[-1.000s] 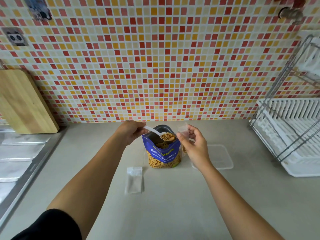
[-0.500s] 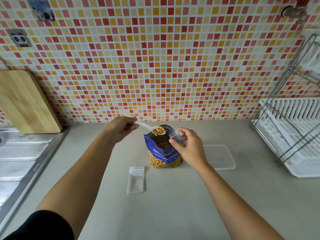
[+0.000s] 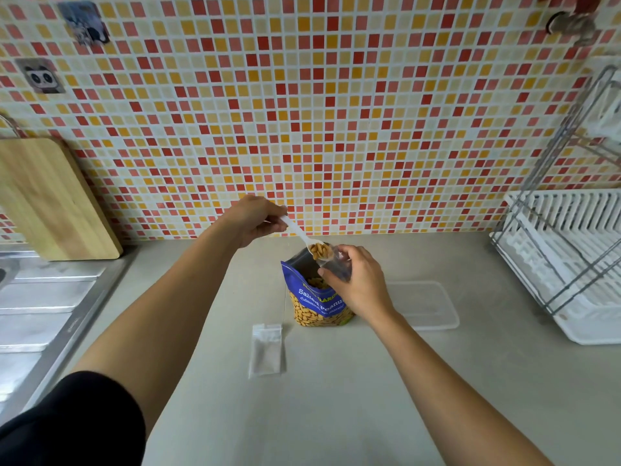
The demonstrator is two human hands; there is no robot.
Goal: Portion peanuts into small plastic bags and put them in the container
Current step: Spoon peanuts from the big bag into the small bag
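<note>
A white spoon (image 3: 304, 237) heaped with peanuts (image 3: 319, 251) tips at the mouth of a small clear bag (image 3: 339, 266), right above the open blue peanut pouch (image 3: 316, 299) standing mid-counter. The left hand (image 3: 253, 222) pinches the spoon's handle, fingers closed; the right hand (image 3: 359, 285) has its fingers curled around the little bag, partly hiding it. An empty clear container (image 3: 433, 306) lies just right of the pouch, behind that wrist. Flat spare bags (image 3: 266, 349) lie in front. Dish rack (image 3: 568, 260) far right, cutting board (image 3: 50, 200) and sink (image 3: 37, 307) left.
</note>
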